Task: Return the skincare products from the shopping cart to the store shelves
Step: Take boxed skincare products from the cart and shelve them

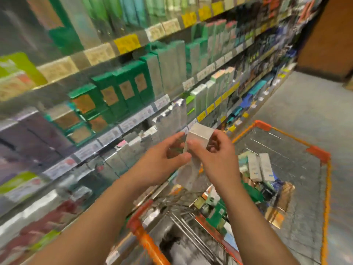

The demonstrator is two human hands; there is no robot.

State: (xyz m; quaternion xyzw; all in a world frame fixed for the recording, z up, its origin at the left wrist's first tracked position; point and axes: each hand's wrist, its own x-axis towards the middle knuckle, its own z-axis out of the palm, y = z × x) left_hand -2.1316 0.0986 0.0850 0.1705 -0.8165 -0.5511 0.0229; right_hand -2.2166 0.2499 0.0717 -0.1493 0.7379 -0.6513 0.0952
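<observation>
Silver-grey carton (198,134) | being gripped by right hand (215,155), left hand (164,155) pinching its side, above shopping cart (317,152) | shelves (133,119) beside | several boxes (259,166) remaining in cart; task looking partway done

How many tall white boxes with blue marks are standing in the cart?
2, side by side against the far part of the orange-rimmed wire shopping cart: one tall white box with a blue mark on the left, the other just right of it. More may be buried below.
</observation>
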